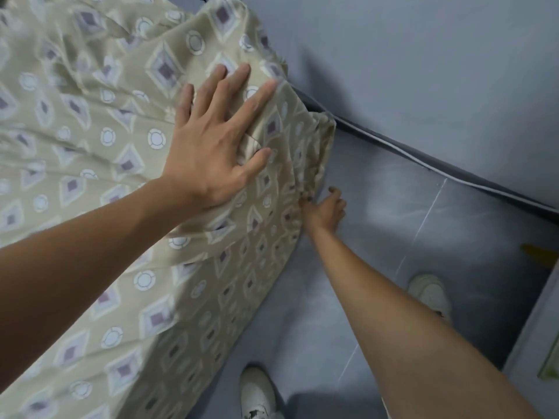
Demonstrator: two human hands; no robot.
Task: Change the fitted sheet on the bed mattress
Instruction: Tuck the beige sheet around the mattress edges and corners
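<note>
A beige fitted sheet [90,140] with diamond and circle patterns covers the mattress, wrinkled on top and hanging down the near side. My left hand [211,140] lies flat on the top near the mattress corner, fingers spread and pressing the cloth. My right hand [325,210] reaches low beside the corner, at the sheet's gathered lower hem. Its fingertips touch the bunched cloth; whether they pinch it is unclear. The mattress itself is hidden under the sheet.
Grey tiled floor [408,213] runs along the bed's right side. A grey wall [423,71] with a dark skirting and a white cable stands close behind the corner. My white shoes [260,391] stand on the floor next to the bed. A pale cabinet edge [541,334] is at right.
</note>
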